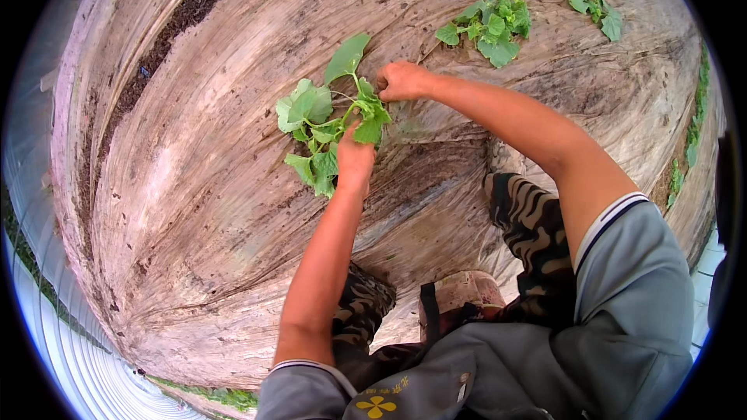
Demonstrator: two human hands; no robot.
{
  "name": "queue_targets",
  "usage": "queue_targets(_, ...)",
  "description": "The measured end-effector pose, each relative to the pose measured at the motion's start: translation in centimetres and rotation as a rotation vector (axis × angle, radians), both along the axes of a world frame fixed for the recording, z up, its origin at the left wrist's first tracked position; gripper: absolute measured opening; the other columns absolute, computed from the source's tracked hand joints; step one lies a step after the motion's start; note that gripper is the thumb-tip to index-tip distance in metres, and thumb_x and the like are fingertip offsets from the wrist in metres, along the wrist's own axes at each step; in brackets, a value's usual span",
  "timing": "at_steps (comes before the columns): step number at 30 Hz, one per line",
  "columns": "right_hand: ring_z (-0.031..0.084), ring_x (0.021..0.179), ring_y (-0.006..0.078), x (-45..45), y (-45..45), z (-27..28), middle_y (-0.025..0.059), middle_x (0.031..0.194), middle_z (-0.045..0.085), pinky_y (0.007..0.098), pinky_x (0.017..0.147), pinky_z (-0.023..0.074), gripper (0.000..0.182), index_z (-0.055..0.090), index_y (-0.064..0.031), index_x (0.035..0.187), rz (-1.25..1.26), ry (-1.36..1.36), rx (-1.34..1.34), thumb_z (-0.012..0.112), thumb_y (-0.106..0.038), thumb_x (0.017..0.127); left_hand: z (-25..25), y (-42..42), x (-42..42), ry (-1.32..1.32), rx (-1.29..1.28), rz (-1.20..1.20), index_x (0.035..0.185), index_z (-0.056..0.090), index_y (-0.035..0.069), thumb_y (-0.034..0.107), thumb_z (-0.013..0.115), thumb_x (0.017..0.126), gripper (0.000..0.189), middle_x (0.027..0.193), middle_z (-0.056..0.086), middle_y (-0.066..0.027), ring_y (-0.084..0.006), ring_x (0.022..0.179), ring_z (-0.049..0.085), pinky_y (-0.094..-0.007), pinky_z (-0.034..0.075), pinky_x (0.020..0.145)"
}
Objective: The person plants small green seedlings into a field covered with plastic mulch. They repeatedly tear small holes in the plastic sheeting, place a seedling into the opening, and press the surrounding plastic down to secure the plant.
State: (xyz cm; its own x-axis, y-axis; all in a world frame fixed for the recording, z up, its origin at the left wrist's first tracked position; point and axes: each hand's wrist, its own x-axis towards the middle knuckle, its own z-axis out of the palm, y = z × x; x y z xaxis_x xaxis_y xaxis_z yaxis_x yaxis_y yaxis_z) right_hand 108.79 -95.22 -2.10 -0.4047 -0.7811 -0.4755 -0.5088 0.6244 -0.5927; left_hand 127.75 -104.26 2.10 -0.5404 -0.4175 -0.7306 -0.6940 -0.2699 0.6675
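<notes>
A leafy green vine plant (312,106) with broad, toothed leaves grows out of plastic ground film (227,186) smeared with soil. My left hand (355,157) reaches in among its stems from below, and leaves hide its fingertips, so its grip cannot be told. Just right of the same plant is my right hand (402,81), its fingers curled close to the upper leaves. Whether a thin stem lies between those fingers is too small to tell.
Another vine plant (496,26) stands to the upper right, with a smaller one (596,4) beyond it. Dark bare soil (187,17) shows through a long gap at upper left. Camouflage-trousered legs (534,233) straddle a small padded seat (461,297) below.
</notes>
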Motion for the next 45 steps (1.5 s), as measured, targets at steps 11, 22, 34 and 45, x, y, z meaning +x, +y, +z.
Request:
queue_targets(11, 0.065, 0.099, 0.0328, 0.2, -0.9, 2.5, 0.016, 0.104, 0.069, 0.0437, 0.082, 0.0525, 0.03, 0.07, -0.0091, 0.099, 0.091, 0.06, 0.074, 0.067, -0.026, 0.074, -1.9, -2.7, -4.4, 0.034, 0.455, 0.376, 0.11, 0.058, 0.012, 0.015, 0.057, 0.094, 0.016, 0.089, 0.057, -0.0015, -0.0147, 0.071, 0.051, -0.0295, 0.042, 0.06)
queue_targets(22, 0.063, 0.103, 0.0325, 1.6, 1.6, 3.0, 0.0143, 0.109, 0.067, 0.0453, 0.083, 0.0524, 0.031, 0.066, -0.0085, 0.104, 0.006, -0.014, 0.176, 0.065, -0.014, 0.074, -2.7, -6.0, -2.3, 0.37, 0.685, 0.752, 0.128, 0.043, 0.001, 0.032, 0.061, 0.093, 0.051, 0.14, 0.038, -0.0142, -0.0305, 0.122, 0.042, -0.0448, 0.04, 0.097)
queue_targets(34, 0.059, 0.101, 0.0363, 3.8, 4.2, 1.0, 0.0156, 0.105, 0.057, 0.0463, 0.083, 0.0498, 0.039, 0.056, -0.005, 0.109, 0.093, 0.177, -0.111, 0.07, -0.008, 0.072, 0.5, -6.7, -5.8, 0.57, 0.862, 1.017, 0.143, 0.009, -0.013, 0.045, 0.05, 0.097, 0.084, 0.146, 0.023, -0.0302, -0.0455, 0.129, 0.038, -0.0501, 0.049, 0.099)
queue_targets(45, 0.061, 0.097, 0.0332, 3.7, 5.1, 3.9, 0.0129, 0.101, 0.061, 0.0458, 0.08, 0.0514, 0.021, 0.067, -0.0038, 0.095, 0.459, 0.117, -0.17, 0.053, -0.007, 0.079, -0.2, 0.4, -1.4, 0.348, -0.86, -0.557, 0.108, 0.062, -0.003, 0.003, 0.055, 0.085, 0.024, 0.101, 0.067, -0.0193, -0.0335, 0.09, 0.066, -0.038, 0.054, 0.078)
